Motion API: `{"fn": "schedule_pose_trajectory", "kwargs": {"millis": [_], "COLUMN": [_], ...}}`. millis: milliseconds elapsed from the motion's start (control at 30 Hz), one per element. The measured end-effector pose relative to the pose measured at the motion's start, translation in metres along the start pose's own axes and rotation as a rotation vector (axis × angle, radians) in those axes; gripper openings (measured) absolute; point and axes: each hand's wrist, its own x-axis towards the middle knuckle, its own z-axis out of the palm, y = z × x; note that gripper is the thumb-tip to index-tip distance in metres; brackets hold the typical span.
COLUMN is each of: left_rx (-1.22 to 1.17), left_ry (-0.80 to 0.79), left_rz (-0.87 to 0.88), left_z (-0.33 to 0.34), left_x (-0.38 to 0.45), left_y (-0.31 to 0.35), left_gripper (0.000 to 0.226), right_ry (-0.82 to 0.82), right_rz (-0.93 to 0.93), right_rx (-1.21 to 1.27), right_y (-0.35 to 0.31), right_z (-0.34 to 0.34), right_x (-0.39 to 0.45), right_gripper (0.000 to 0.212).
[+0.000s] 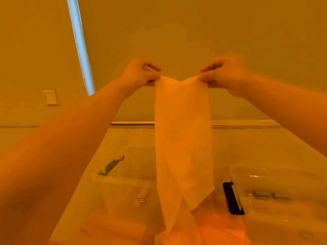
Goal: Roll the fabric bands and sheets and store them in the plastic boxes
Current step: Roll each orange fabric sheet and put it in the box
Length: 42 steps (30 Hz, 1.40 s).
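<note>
Closest to the camera, at the bottom edge, more orange-looking fabric point(217, 225) lies under the hanging sheet, but it is blurry and cut off, so its shape is hard to tell. The whole view has a strong yellow-orange tint, so true colours cannot be told.

The fabric sheet point(182, 138) hangs straight down in the middle. Its top edge is up high and its lower end drops past the bottom of the view.

Just left of the sheet, a clear plastic box point(123, 177) sits on the pale surface point(247, 144). It has a grey handle on its far left side and a small label on its front. Part of it is hidden behind the sheet. Just right of the sheet sits a second clear box point(276, 188) with a black clip point(231, 198) on its near side; its right end is cut off.

Both arms reach forward and up, out straight. The left hand point(139, 73) pinches the sheet's top left corner, with thumb and fingers closed on the cloth. The right hand point(223, 73) pinches the top right corner the same way. The top edge sags a little between the two grips.

Behind the sheet, far off, are a plain wall, a light switch point(50, 97) to the left, and a bright strip point(79, 45).
</note>
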Motion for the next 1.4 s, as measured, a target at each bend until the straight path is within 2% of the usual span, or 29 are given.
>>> {"fn": "schedule_pose_trajectory", "kwargs": {"millis": [67,133,467,700,800,1000,1133,1267,1400], "left_rx": [0.037,0.013,0.014,0.05,0.081,0.204,0.326,0.374,0.387], "left_ry": [-0.065,-0.066,0.019,0.057,0.068,0.026,-0.076,-0.151,-0.231], "left_rz": [-0.07,-0.099,-0.063,-0.1,-0.14,-0.273,-0.331,-0.368,-0.428], "left_z": [0.002,0.004,0.018,0.039,0.051,0.084,0.104,0.113,0.115], "left_x": [-0.005,-0.007,-0.003,0.005,0.001,-0.018,-0.036,-0.046,-0.054], "left_y": [-0.008,-0.014,-0.03,-0.086,-0.12,-0.192,-0.226,-0.246,-0.25], "left_gripper": [0.024,0.024,0.02,0.017,0.02,0.019,0.019,0.017,0.025], "right_ry": [-0.098,-0.139,-0.05,0.027,0.005,-0.078,-0.117,-0.165,-0.16], "right_rz": [0.104,0.176,0.156,0.184,0.225,0.324,0.331,0.318,0.304], "right_rx": [-0.007,0.035,0.054,0.013,-0.009,-0.108,-0.186,-0.254,-0.313], "right_y": [0.006,0.01,0.031,0.079,0.111,0.175,0.211,0.234,0.24], "right_z": [-0.004,-0.005,0.007,0.037,0.055,0.088,0.106,0.113,0.107], "right_x": [-0.005,-0.008,-0.004,0.007,0.009,0.003,-0.008,-0.016,-0.025], "right_gripper": [0.021,0.02,0.02,0.015,0.02,0.016,0.016,0.024,0.029]}}
